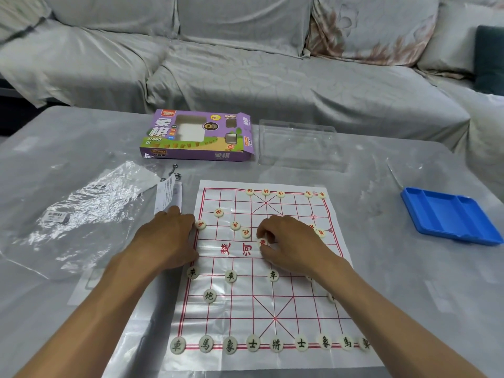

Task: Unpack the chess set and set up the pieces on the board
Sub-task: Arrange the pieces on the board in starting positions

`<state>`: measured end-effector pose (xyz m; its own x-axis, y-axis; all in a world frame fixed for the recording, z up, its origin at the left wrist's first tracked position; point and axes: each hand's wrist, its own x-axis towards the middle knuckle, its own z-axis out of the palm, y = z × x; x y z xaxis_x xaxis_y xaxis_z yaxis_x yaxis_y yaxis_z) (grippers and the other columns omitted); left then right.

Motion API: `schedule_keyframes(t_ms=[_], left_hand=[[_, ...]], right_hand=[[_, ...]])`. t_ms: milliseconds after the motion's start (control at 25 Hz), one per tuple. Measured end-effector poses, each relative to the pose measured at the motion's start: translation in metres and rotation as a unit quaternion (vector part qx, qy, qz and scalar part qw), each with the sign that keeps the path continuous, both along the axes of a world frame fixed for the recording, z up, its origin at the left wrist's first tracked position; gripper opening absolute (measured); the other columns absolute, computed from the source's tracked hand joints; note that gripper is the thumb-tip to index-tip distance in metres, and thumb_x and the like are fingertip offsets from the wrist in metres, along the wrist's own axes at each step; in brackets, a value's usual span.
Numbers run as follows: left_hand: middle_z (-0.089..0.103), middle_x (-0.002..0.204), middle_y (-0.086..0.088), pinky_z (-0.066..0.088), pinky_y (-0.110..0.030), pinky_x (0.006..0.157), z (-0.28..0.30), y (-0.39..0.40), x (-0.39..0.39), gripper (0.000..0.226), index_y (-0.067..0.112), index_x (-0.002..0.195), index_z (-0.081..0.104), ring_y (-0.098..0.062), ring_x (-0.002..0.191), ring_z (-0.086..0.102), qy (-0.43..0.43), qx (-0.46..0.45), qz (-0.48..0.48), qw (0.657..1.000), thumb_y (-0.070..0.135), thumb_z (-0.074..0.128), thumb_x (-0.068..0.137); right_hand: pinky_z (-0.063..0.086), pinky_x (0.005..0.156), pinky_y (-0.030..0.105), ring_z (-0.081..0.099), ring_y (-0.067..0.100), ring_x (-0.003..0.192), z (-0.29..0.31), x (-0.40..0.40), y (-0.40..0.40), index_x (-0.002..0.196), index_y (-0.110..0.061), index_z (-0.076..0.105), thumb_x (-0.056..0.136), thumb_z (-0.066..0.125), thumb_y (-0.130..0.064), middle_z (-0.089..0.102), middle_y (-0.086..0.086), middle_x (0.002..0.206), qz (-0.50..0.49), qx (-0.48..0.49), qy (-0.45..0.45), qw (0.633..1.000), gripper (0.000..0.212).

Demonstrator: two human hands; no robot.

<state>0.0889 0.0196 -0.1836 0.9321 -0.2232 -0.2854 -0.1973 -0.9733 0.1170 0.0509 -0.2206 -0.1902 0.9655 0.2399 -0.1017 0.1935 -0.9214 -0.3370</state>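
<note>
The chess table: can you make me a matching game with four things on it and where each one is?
Things:
1. purple box
2. blue tray
3. crinkly plastic bag
4. row of black-lettered pieces

Places:
A. far right of the table
B. along the near edge of the board
C. left of the board
D. beyond the board, toward the sofa

Pairs: 1-D, 2-A, 3-C, 4-B
</note>
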Motion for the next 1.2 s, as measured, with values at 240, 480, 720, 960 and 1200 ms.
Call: schedule_keyframes(t_ms=[240, 480, 720, 960, 1200], left_hand=[[0.04, 0.106, 0.004, 0.042, -0.03, 0.071, -0.0003, 0.0005, -0.0002, 0.048, 0.025, 0.114, 0.05, -0.015, 0.093, 0.04, -0.002, 0.001, -0.003, 1.0, 0.044, 0.071, 0.075], [0.042, 0.109, 0.003, 0.046, -0.031, 0.074, -0.0003, 0.0006, 0.0003, 0.046, 0.025, 0.111, 0.05, -0.015, 0.092, 0.041, -0.004, 0.0, -0.003, 1.0, 0.043, 0.072, 0.075], [0.042, 0.108, 0.002, 0.048, -0.032, 0.075, 0.0005, 0.0002, 0.0, 0.043, 0.025, 0.108, 0.05, -0.016, 0.093, 0.042, -0.004, 0.0, -0.002, 1.0, 0.043, 0.072, 0.075], [0.043, 0.109, 0.003, 0.048, -0.032, 0.076, -0.0003, 0.0004, -0.0005, 0.048, 0.026, 0.114, 0.051, -0.016, 0.094, 0.042, -0.01, 0.001, 0.0, 1.0, 0.043, 0.072, 0.075], [0.042, 0.108, 0.003, 0.047, -0.031, 0.075, 0.0002, -0.0001, -0.0009, 0.051, 0.026, 0.119, 0.05, -0.017, 0.098, 0.045, -0.012, 0.002, -0.001, 1.0, 0.043, 0.071, 0.075]], right_hand=[[0.036, 0.066, 0.024, 0.047, 0.01, 0.084, -0.0038, -0.0002, 0.0014, 0.095, -0.027, 0.053, 0.088, 0.059, -0.044, 0.052, -0.011, 0.088, -0.015, -0.024, -0.017, 0.999, 0.019], [0.04, 0.069, 0.025, 0.048, 0.009, 0.087, -0.0021, -0.0026, -0.0003, 0.1, -0.028, 0.053, 0.085, 0.061, -0.05, 0.054, -0.012, 0.094, -0.015, -0.024, -0.021, 0.999, 0.028], [0.041, 0.07, 0.023, 0.049, 0.008, 0.086, -0.0011, -0.0009, -0.0027, 0.105, -0.03, 0.054, 0.085, 0.062, -0.047, 0.051, -0.015, 0.092, -0.005, -0.01, 0.005, 1.0, 0.027], [0.042, 0.071, 0.022, 0.048, 0.007, 0.086, -0.0022, 0.0, -0.0047, 0.102, -0.028, 0.055, 0.087, 0.061, -0.042, 0.052, -0.013, 0.094, -0.001, -0.024, 0.003, 1.0, 0.02], [0.043, 0.072, 0.023, 0.048, 0.007, 0.085, -0.0054, -0.0003, -0.0044, 0.101, -0.028, 0.056, 0.088, 0.06, -0.041, 0.054, -0.012, 0.094, 0.005, -0.023, -0.018, 1.0, 0.019]])
